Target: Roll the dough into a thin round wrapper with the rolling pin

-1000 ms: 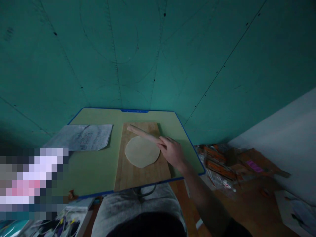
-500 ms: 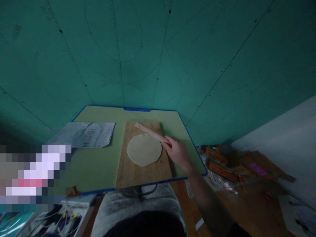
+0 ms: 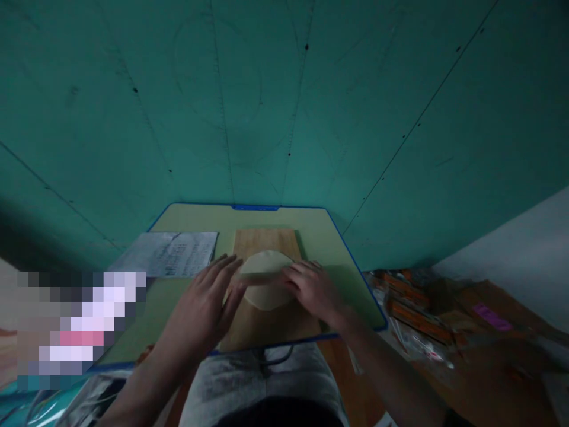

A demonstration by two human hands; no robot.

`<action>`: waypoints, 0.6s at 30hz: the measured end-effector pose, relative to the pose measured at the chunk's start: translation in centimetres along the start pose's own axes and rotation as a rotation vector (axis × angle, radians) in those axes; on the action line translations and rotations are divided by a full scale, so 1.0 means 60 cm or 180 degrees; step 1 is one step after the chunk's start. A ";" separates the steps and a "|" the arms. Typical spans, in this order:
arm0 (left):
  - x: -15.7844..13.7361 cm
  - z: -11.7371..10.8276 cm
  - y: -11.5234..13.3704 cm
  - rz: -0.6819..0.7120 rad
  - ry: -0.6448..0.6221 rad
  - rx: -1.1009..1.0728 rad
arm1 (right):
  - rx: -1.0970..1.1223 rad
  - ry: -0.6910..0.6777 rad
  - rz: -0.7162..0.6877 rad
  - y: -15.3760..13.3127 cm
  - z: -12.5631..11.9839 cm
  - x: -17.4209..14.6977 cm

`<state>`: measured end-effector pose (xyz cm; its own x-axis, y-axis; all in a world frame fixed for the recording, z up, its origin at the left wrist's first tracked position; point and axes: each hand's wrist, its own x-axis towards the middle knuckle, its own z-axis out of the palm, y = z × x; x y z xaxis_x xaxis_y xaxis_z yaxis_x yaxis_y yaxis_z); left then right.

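Note:
A round, flat sheet of dough [image 3: 265,299] lies on a wooden cutting board [image 3: 267,329]. Across the dough runs a wooden rolling pin [image 3: 262,279], slightly blurred, roughly level from side to side. At its left end is my left hand [image 3: 208,302], fingers stretched above the pin and thumb below it; the pin's tip is partly hidden there. My right hand [image 3: 313,290] has its fingers curled over the right end, hiding that end.
The board rests on a pale green table with a blue edge [image 3: 358,255]. A printed sheet of paper [image 3: 178,252] lies at the left. Beyond stands a green wall [image 3: 267,118]. Cardboard and plastic-wrapped things [image 3: 413,320] are on the floor at right.
My left hand has come in from outside the view to the pin's left end. The rolling pin has swung from a slant behind the dough to lie level across it.

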<state>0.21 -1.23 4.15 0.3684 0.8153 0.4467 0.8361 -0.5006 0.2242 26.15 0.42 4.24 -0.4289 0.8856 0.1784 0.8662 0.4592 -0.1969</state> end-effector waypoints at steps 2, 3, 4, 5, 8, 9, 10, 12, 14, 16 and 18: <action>0.012 0.027 -0.003 0.0050 -0.0042 0.0097 | 0.0121 -0.0058 -0.0169 -0.003 0.003 0.002; 0.016 0.044 -0.004 0.0045 -0.0067 0.0180 | 0.0221 -0.0066 -0.0209 -0.003 0.005 0.002; 0.019 0.060 -0.006 0.0014 -0.0080 0.0281 | 0.0322 -0.0063 -0.0222 -0.002 0.010 0.003; 0.021 0.074 -0.007 -0.0028 -0.0085 0.0381 | 0.0399 -0.0029 -0.0192 0.000 0.015 0.004; 0.031 0.099 -0.013 -0.0142 -0.0101 0.0569 | 0.0323 0.0143 0.0087 0.009 0.036 0.021; 0.041 0.101 -0.015 -0.0204 -0.0113 0.0605 | 0.0209 0.0210 0.0196 0.013 0.043 0.033; 0.054 0.100 -0.019 -0.0280 -0.0148 0.0635 | 0.0089 0.0262 0.0277 0.018 0.048 0.050; 0.091 0.096 -0.030 -0.0471 -0.0300 0.0688 | -0.0077 0.0275 0.0333 0.030 0.052 0.092; 0.135 0.091 -0.044 -0.0673 -0.0500 0.0753 | -0.0129 0.0164 0.0342 0.041 0.048 0.141; 0.172 0.086 -0.056 -0.0851 -0.0596 0.0810 | -0.0166 0.0031 0.0422 0.048 0.040 0.181; 0.183 0.084 -0.060 -0.0921 -0.0486 0.0812 | -0.0243 0.0082 0.0510 0.050 0.035 0.193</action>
<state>3.32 10.99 3.89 0.1432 0.9552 0.2589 0.9809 -0.1719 0.0914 23.27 12.23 3.69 -0.2779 0.9445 0.1754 0.9404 0.3047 -0.1511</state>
